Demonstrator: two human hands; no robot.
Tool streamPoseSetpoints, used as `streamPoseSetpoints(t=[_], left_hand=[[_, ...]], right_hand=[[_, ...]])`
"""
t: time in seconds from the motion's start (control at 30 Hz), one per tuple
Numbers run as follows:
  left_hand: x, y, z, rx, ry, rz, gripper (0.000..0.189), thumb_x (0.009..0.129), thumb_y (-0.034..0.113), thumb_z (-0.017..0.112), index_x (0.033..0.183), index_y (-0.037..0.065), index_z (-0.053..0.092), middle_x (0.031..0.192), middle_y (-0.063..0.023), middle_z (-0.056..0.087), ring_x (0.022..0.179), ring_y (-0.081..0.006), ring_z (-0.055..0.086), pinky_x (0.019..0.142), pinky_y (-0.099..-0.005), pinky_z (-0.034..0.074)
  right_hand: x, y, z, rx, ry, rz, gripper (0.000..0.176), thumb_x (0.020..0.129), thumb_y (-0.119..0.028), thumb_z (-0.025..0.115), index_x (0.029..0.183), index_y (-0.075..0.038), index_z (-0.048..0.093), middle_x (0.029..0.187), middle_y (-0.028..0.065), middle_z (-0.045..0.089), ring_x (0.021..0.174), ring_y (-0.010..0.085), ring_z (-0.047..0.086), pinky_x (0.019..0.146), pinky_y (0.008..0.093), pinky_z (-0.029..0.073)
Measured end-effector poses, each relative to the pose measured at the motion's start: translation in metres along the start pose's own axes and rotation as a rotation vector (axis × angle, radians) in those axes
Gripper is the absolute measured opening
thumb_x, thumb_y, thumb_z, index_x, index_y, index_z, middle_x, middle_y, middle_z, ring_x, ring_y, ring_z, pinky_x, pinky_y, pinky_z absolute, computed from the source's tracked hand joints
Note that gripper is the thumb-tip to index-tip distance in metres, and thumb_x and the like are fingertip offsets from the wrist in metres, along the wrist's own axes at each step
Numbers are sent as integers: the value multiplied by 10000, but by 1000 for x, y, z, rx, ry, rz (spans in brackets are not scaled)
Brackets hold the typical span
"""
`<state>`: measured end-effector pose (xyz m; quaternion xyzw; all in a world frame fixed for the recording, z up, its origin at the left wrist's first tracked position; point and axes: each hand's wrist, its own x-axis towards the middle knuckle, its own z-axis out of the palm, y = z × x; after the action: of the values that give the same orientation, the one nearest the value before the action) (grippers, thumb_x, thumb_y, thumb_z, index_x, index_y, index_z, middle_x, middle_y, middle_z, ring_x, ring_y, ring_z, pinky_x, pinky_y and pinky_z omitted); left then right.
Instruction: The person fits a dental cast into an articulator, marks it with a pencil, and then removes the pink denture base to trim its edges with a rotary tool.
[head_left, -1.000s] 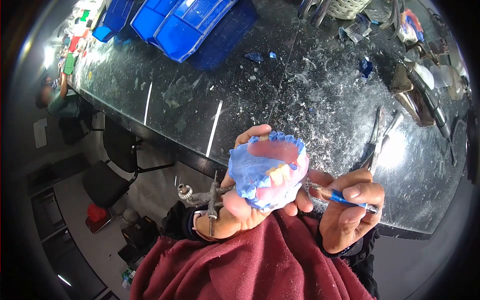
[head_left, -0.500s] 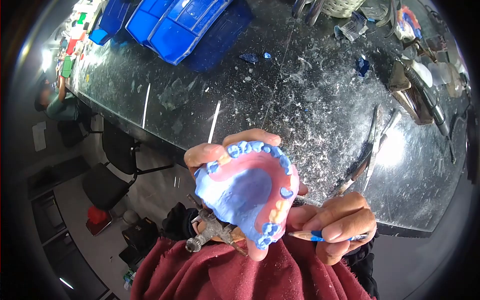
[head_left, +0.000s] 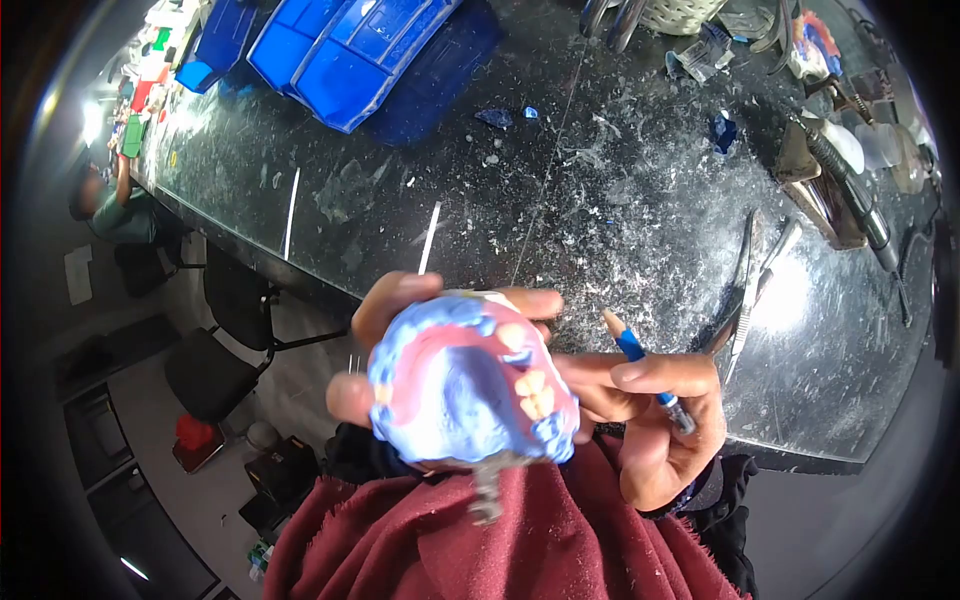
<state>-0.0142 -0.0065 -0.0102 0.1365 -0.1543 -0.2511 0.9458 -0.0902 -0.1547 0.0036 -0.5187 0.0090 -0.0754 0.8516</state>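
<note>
Worktop: a dark worktop [head_left: 600, 200] lies ahead of me, strewn with white chips and dust.
Far edge: blue bins [head_left: 350, 50] lie at the top left. Metal hand tools [head_left: 750, 285] rest at the right, well apart from my hands.
Lap: a dark red cloth [head_left: 500, 545] spreads below my hands.
Left hand: my left hand [head_left: 395, 300] has its fingers clamped around the tooth model [head_left: 450, 400], held off the worktop and over the cloth.
Tooth model: a blue cast with a pink gum arch and a few pale teeth, the arch turned up toward me. A metal stub [head_left: 487, 495] sticks out under its near edge.
Right hand: my right hand [head_left: 655, 440] has its fingers closed on a blue pencil [head_left: 640, 365], just beside the model on its right.
Pencil: the tip points up and left, apart from the model.
Elsewhere: another person [head_left: 100, 200] sits far along the left end.
</note>
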Motion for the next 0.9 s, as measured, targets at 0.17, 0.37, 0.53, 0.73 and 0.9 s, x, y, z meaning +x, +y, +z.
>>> streamPoseSetpoints(t=[0.17,0.37,0.53,0.73,0.9], left_hand=[[-27,1,-14,458,-25,148,665,846,478,421,1333,167,92,1257,-394,239,1062,-508,422,842,-526,431],[-10,-16,-3,223,87,88,707,828,574,323,1355,244,-13,1287,-326,279,1086,-457,433,914,-508,377],[-10,-25,16,-172,236,-56,769,796,662,270,1371,289,-78,1297,-296,309,1115,-419,431,955,-492,347],[-9,4,27,447,129,-236,887,668,250,641,1338,104,77,1268,-269,319,1149,-316,422,877,-382,429],[-25,12,20,637,146,-231,749,589,241,708,1132,-53,283,958,-276,516,944,-299,564,859,-402,454]], right_hand=[[4,-3,5,-27,28,22,526,632,19,742,1052,37,427,985,268,569,993,287,561,876,411,447],[-2,-2,0,-236,93,32,608,590,-121,811,964,-34,339,872,225,619,946,320,590,1011,488,250],[-7,3,-5,-238,152,13,580,633,-110,782,964,-52,310,856,228,623,967,302,584,1011,477,245],[-3,-7,-8,-323,-121,-54,484,655,-91,763,928,-72,363,931,271,599,990,288,575,991,399,302],[4,-7,-7,-464,-151,-335,210,722,-49,673,897,-47,557,874,189,638,957,251,587,986,381,337]])
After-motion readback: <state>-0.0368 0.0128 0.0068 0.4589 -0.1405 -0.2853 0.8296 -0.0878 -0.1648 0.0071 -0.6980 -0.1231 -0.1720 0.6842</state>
